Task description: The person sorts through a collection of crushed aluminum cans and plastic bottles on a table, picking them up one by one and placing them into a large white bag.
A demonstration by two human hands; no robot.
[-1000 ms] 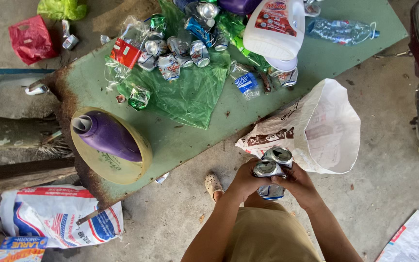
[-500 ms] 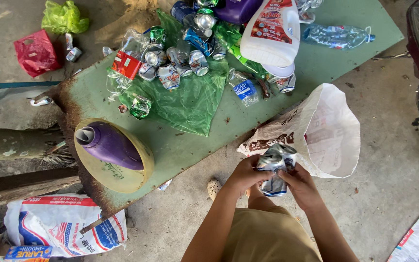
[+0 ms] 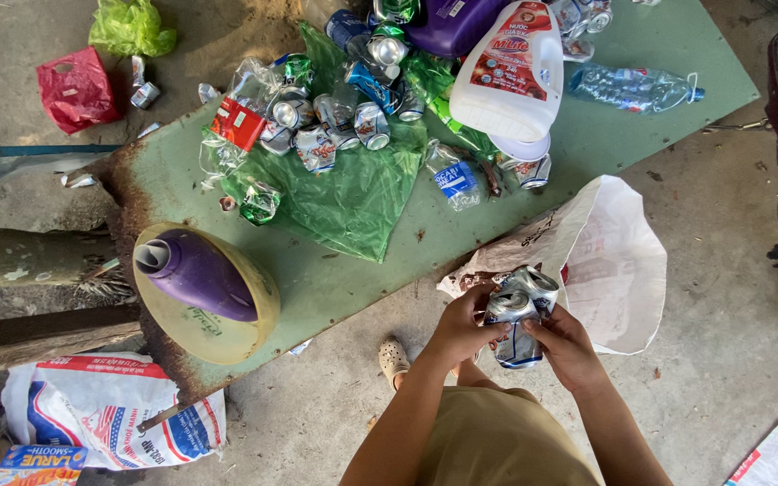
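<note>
Seen from the head camera, looking straight down. Held between both hands, just beside the mouth of the white sack (image 3: 623, 270): a small bunch of crushed drink cans (image 3: 517, 310), silver tops up, one blue-and-white can hanging lowest. Left hand (image 3: 463, 328) wrapped around the bunch from the side away from the sack, fingers curled and pressing in; right hand (image 3: 567, 346) cupped under and against the sack side, fingers closed on the lower can. Gripped from two sides, probably so that several loose cans stayed together as one bundle. Sack propped open against the edge of the green tabletop (image 3: 641, 126), mouth gaping toward the hands, likely kept that way for easy dropping in.

Farther from the sack, across the tabletop: a spread green plastic bag (image 3: 353, 193) carrying a heap of more crushed cans (image 3: 335, 117), a big white jug (image 3: 511, 76) lying over the heap's near side, a squashed clear bottle (image 3: 632, 85) beyond the jug. At the tabletop's rusted end, well apart from the sack: a purple bottle (image 3: 200, 274) resting in a yellow basin (image 3: 254, 306). On the floor below the basin, a printed woven bag (image 3: 110, 409); between it and the sack, a pale sandal (image 3: 393, 358) just beside the left forearm.
</note>
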